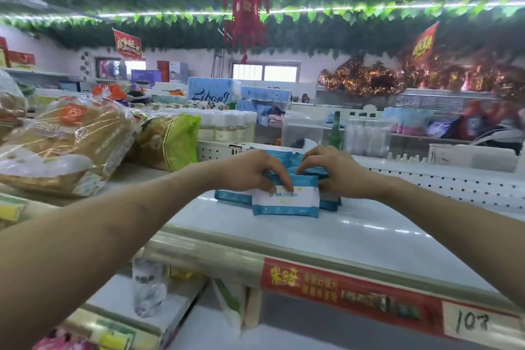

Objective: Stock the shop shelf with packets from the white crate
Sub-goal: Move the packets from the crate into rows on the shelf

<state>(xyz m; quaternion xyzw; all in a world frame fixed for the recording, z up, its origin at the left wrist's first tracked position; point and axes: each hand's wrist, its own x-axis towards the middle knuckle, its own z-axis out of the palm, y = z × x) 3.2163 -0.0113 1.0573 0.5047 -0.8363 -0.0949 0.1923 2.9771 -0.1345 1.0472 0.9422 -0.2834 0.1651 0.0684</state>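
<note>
Frame centre: my left hand (247, 170) pinches the front packet (285, 203) upright on the shelf (369, 233). My right hand (338, 176) curls its fingers (306, 163) around the row of packets (285, 156) behind, likely steadying it.

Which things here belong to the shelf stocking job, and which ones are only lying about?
For the job: front packet, pinched by the left hand; row of packets behind it, held by the right hand; white shelf.

Lying about: bagged bread, green bag, green bottle, red price strip.
</note>
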